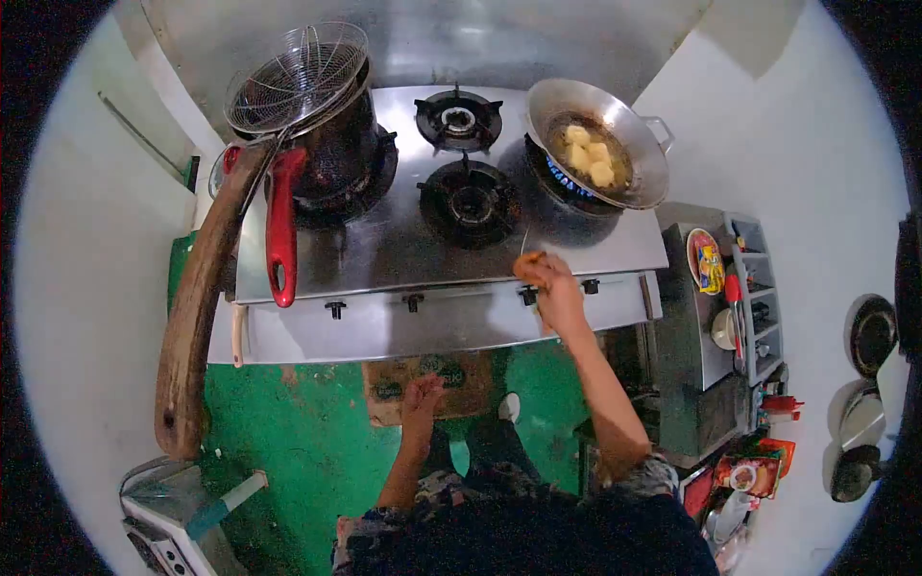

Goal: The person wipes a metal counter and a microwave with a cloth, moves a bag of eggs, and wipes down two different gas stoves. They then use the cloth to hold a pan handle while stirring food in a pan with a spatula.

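Observation:
My right hand (560, 296) is closed around an orange-brown cloth-like piece (528, 267) at the front edge of the stove (375, 264), just above the knobs. Lower and to the left, my left hand (421, 396) hangs in front of the stove with loosely bent fingers and nothing visible in it. A metal wok (645, 173) sits on the back right burner, over a blue flame. Several pale yellow chunks (588, 154) lie in oil inside it.
On the left burner stands a dark pot (336, 158), topped by a wire strainer (298, 86). Its long wooden handle (197, 317) and a red handle (281, 230) jut past the stove front. Flattened cardboard (384, 408) covers part of the green floor. A side counter (687, 326) stands right.

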